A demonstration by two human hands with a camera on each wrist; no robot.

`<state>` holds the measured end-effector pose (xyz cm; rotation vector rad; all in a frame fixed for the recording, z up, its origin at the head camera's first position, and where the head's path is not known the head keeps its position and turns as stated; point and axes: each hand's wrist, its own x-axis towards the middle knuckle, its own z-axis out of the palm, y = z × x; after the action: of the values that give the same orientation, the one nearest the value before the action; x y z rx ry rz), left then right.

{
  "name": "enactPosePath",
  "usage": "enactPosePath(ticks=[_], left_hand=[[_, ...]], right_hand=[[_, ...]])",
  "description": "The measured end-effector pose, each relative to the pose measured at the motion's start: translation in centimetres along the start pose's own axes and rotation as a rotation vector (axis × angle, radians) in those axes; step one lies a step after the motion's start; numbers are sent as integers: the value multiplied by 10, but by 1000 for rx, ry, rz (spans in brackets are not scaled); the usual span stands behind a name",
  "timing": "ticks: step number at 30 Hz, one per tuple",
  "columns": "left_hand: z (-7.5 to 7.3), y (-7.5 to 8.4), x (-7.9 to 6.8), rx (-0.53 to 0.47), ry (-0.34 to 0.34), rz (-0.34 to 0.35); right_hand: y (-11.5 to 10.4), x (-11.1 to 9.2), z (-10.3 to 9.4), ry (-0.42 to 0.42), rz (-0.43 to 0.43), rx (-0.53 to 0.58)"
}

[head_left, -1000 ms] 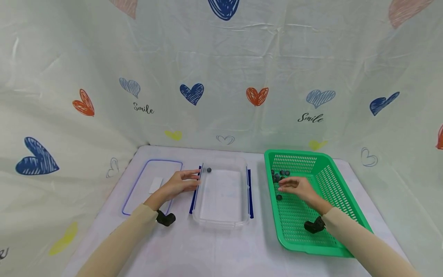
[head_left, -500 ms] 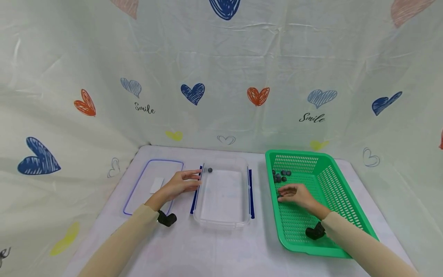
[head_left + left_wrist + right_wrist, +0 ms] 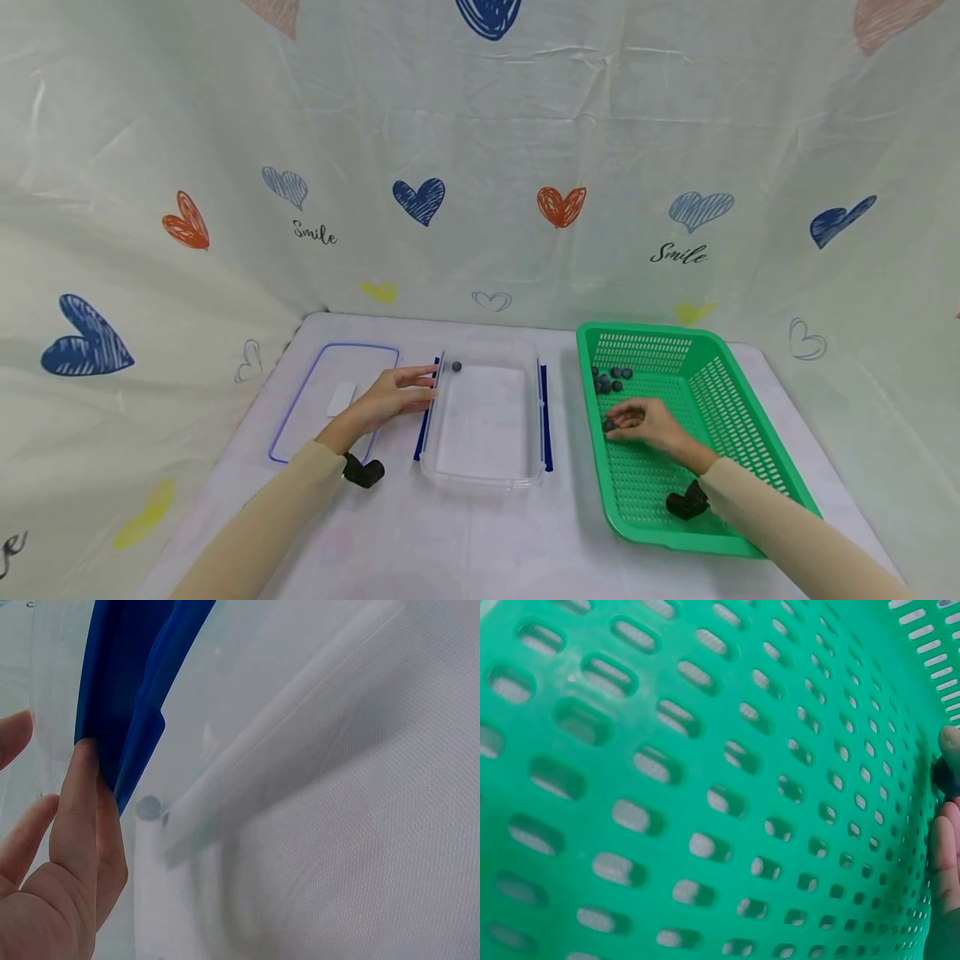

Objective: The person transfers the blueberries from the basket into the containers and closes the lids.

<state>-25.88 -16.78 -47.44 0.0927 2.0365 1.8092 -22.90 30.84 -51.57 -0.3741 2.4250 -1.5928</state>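
In the head view, my right hand (image 3: 647, 423) is low inside the green basket (image 3: 701, 543) and pinches a blueberry (image 3: 608, 425) near the left wall. The right wrist view catches only the fingertips and part of that dark berry (image 3: 946, 780) at its right edge. Several more blueberries (image 3: 604, 385) lie farther back in the basket. My left hand (image 3: 386, 402) rests its extended fingers against the left side of a clear plastic box (image 3: 480, 483). In the left wrist view, those fingers touch the box's blue side latch (image 3: 124, 682). One blueberry (image 3: 457, 367) sits in the box's far left corner.
A clear lid with a blue seal (image 3: 363, 358) lies on the white-covered table left of the box, partly behind the left forearm. Another blue latch (image 3: 547, 421) hangs out on the box's right side. A heart-printed sheet (image 3: 491, 250) rises behind the table.
My right hand has come nearer, away from the berry cluster, and taken a lone blueberry between its fingertips. My left hand has stayed at the box's side.
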Motion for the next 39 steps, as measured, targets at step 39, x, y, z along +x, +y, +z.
enactPosePath(ticks=[39], left_hand=[[1,1,-3,-17,-8,15]], right_hand=[[-25,4,-15,75,86,34]])
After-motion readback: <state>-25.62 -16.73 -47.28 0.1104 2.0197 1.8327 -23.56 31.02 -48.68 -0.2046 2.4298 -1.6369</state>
